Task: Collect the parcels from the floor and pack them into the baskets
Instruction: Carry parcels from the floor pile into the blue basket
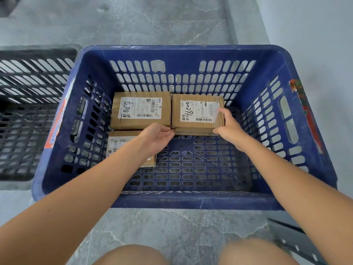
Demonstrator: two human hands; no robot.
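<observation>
While both bare arms reach down into the blue basket, the two hands meet at one cardboard parcel that lies at the far wall, on the right of the back row. The right hand grips this parcel at its near right corner, with the thumb laid on top over the taped white label and the other fingers curled down round the near edge. The left hand is at the parcel's near left corner, palm turned up and fingers loosely bent, the fingertips touching the bottom edge there; whether they truly pinch the box or only touch it I cannot tell. Just beside it on the left, edge to edge, lies a second parcel with a white label and black handwriting, flat on the basket's slotted bottom. A third parcel lies nearer, against the left wall, partly hidden under the left forearm. Part of the basket's bottom shows bare lattice on the near and right side. To the left, touching or nearly touching the blue one, stands a black basket of the same slotted make. Both stand on a grey marbled floor, and the person's bare knees show at the lower edge.
</observation>
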